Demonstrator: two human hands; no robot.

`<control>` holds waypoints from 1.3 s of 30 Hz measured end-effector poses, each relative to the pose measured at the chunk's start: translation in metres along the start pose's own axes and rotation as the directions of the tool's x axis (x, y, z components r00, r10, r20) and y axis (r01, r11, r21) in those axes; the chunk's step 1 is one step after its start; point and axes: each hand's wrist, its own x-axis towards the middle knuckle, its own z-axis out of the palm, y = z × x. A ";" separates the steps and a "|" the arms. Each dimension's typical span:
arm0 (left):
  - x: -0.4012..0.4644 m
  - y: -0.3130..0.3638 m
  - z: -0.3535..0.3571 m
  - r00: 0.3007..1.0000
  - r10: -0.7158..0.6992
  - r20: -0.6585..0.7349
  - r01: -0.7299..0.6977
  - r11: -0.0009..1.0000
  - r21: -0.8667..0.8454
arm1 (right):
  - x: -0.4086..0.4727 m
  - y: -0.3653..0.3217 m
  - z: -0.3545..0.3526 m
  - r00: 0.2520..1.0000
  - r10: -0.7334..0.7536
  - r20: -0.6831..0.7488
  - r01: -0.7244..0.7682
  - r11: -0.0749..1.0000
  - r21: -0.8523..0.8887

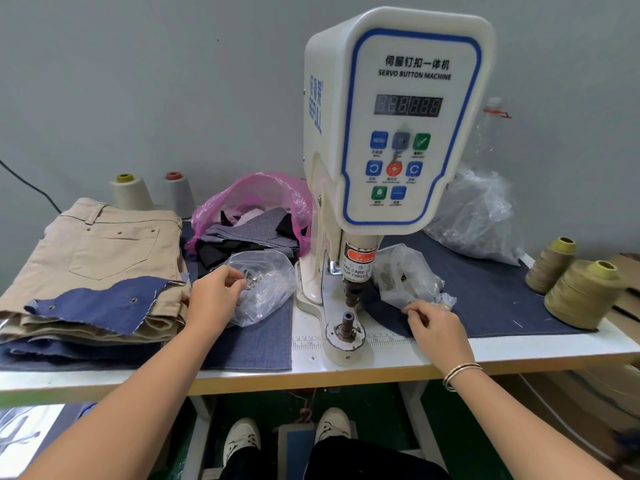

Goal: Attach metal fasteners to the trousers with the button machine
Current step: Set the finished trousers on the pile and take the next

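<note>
A plain grey wall [138,81] stands behind a white worktable [519,348] with a yellowish front edge. A black cable [31,185] runs down the wall at left. Below the table, the floor [374,407] is green. Light is even and soft.

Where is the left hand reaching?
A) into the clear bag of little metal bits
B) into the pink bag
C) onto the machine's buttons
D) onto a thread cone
A: the left hand has its fingertips at the mouth of the clear bag, right by the shiny metal fasteners.
</note>
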 end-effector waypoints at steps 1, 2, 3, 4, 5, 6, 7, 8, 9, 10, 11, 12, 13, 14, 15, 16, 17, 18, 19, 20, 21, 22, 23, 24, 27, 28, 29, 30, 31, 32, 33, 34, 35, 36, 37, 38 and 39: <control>0.000 0.000 -0.001 1.000 0.002 0.003 -0.002 1.000 -0.017 | 0.000 0.000 0.000 1.000 -0.001 0.000 0.001 1.000 0.001; -0.001 -0.001 -0.001 1.000 0.007 0.005 -0.007 1.000 -0.020 | 0.000 0.000 0.000 1.000 -0.001 0.001 0.001 1.000 0.002; -0.001 -0.002 -0.001 1.000 0.014 0.010 -0.014 1.000 -0.014 | 0.000 -0.001 0.000 1.000 0.000 0.002 0.000 1.000 0.002; -0.002 -0.002 -0.001 1.000 0.021 0.016 -0.021 1.000 -0.006 | 0.000 0.000 0.001 1.000 0.000 0.004 0.000 1.000 0.002; -0.002 -0.002 -0.001 0.999 0.030 0.019 -0.030 1.000 0.007 | 0.000 0.000 0.001 1.000 0.000 0.005 0.000 1.000 0.001; -0.002 -0.002 -0.001 0.999 0.043 0.014 -0.044 0.999 0.029 | 0.001 0.000 0.001 1.000 0.000 0.007 0.000 1.000 -0.003; -0.003 -0.001 0.000 0.998 0.062 0.002 -0.062 0.996 0.057 | 0.001 0.000 0.001 1.000 -0.003 0.007 0.003 1.000 -0.008; -0.003 0.000 0.000 0.997 0.081 -0.014 -0.080 0.994 0.080 | 0.001 0.000 0.001 1.000 -0.007 0.005 0.007 1.000 -0.012; -0.003 0.002 0.000 0.995 0.094 -0.030 -0.092 0.992 0.084 | 0.001 0.000 0.001 1.000 -0.010 0.003 0.010 1.000 -0.014; -0.005 0.005 -0.001 0.994 0.100 -0.044 -0.097 0.993 0.065 | 0.001 0.000 0.001 1.000 -0.009 0.003 0.009 1.000 -0.014; -0.006 0.008 -0.002 0.993 0.104 -0.059 -0.102 0.994 0.030 | 0.001 0.000 0.001 1.000 -0.007 0.003 0.007 1.000 -0.014; -0.010 0.011 -0.004 0.991 0.112 -0.078 -0.113 0.993 -0.012 | 0.001 0.000 0.001 1.000 -0.006 0.004 0.007 1.000 -0.017; -0.015 0.016 -0.005 0.987 0.127 -0.098 -0.133 0.990 -0.056 | 0.001 0.000 0.001 1.000 -0.007 0.004 0.007 1.000 -0.020; -0.021 0.022 -0.005 0.983 0.149 -0.112 -0.160 0.982 -0.100 | 0.001 0.000 0.001 1.000 -0.009 0.004 0.009 1.000 -0.024; -0.029 0.028 -0.004 0.978 0.174 -0.113 -0.189 0.972 -0.142 | 0.002 0.000 0.001 1.000 -0.009 0.004 0.009 1.000 -0.028; -0.038 0.036 -0.001 0.975 0.200 -0.099 -0.215 0.960 -0.181 | 0.001 0.000 0.001 1.000 -0.009 0.006 0.009 0.999 -0.033; -0.047 0.043 0.003 0.972 0.223 -0.067 -0.233 0.946 -0.227 | 0.001 -0.001 0.001 1.000 -0.008 0.008 0.008 0.999 -0.035; -0.057 0.051 0.008 0.971 0.237 -0.015 -0.232 0.930 -0.284 | 0.001 -0.001 0.000 1.000 -0.007 0.008 0.007 0.999 -0.032; -0.065 0.059 0.015 0.969 0.244 0.050 -0.212 0.913 -0.349 | 0.001 -0.001 0.000 1.000 -0.006 0.011 0.006 1.000 -0.028; -0.073 0.068 0.022 0.962 0.248 0.117 -0.180 0.894 -0.410 | 0.001 -0.001 0.000 1.000 -0.006 0.014 0.007 1.000 -0.025; -0.079 0.075 0.029 0.952 0.253 0.174 -0.149 0.876 -0.459 | 0.000 -0.002 -0.001 1.000 -0.008 0.016 0.008 1.000 -0.022; -0.083 0.082 0.035 0.942 0.262 0.211 -0.128 0.860 -0.495 | 0.000 -0.002 -0.001 1.000 -0.009 0.015 0.009 1.000 -0.019; -0.086 0.087 0.040 0.935 0.272 0.229 -0.118 0.845 -0.521 | 0.000 -0.002 -0.001 1.000 -0.009 0.014 0.009 1.000 -0.017; -0.088 0.090 0.043 0.930 0.281 0.239 -0.111 0.831 -0.546 | -0.001 -0.002 -0.001 1.000 -0.010 0.014 0.010 1.000 -0.016; -0.088 0.088 0.044 0.916 0.285 0.281 -0.061 0.793 -0.606 | 0.000 -0.001 -0.001 1.000 -0.013 0.016 0.013 1.000 -0.016; -0.088 0.087 0.044 0.914 0.276 0.296 -0.044 0.795 -0.605 | 0.000 -0.001 0.000 1.000 -0.015 0.016 0.015 1.000 -0.017; -0.087 0.085 0.044 0.914 0.266 0.307 -0.031 0.799 -0.600 | 0.001 -0.001 0.000 1.000 -0.018 0.016 0.018 1.000 -0.017; -0.087 0.086 0.044 0.912 0.263 0.315 -0.024 0.800 -0.599 | 0.001 -0.001 0.000 1.000 -0.020 0.015 0.020 1.000 -0.015; -0.086 0.087 0.045 0.908 0.266 0.323 -0.022 0.802 -0.597 | 0.001 -0.001 0.000 1.000 -0.020 0.013 0.020 1.000 -0.011; -0.086 0.088 0.046 0.902 0.273 0.333 -0.029 0.810 -0.586 | 0.001 0.000 0.000 1.000 -0.021 0.011 0.021 1.000 -0.008; -0.086 0.090 0.047 0.896 0.285 0.339 -0.050 0.825 -0.563 | 0.000 0.000 0.000 1.000 -0.023 0.010 0.023 1.000 -0.007; -0.085 0.092 0.048 0.889 0.305 0.343 -0.082 0.841 -0.534 | 0.000 0.000 0.000 1.000 -0.026 0.009 0.026 1.000 -0.007; -0.084 0.092 0.047 0.879 0.329 0.346 -0.119 0.852 -0.510 | 0.000 0.000 0.000 1.000 -0.028 0.008 0.028 1.000 -0.007; -0.083 0.093 0.046 0.866 0.354 0.352 -0.151 0.858 -0.491 | 0.000 0.000 0.000 1.000 -0.030 0.006 0.030 1.000 -0.009; -0.081 0.093 0.044 0.851 0.378 0.363 -0.179 0.860 -0.478 | 0.000 0.000 0.001 1.000 -0.030 0.001 0.030 0.999 -0.012; -0.079 0.094 0.042 0.834 0.398 0.382 -0.198 0.863 -0.465 | 0.000 0.000 0.001 1.000 -0.031 -0.005 0.031 0.999 -0.015; -0.077 0.094 0.039 0.817 0.410 0.405 -0.212 0.867 -0.450 | 0.000 0.000 0.001 0.999 -0.031 -0.009 0.031 0.999 -0.017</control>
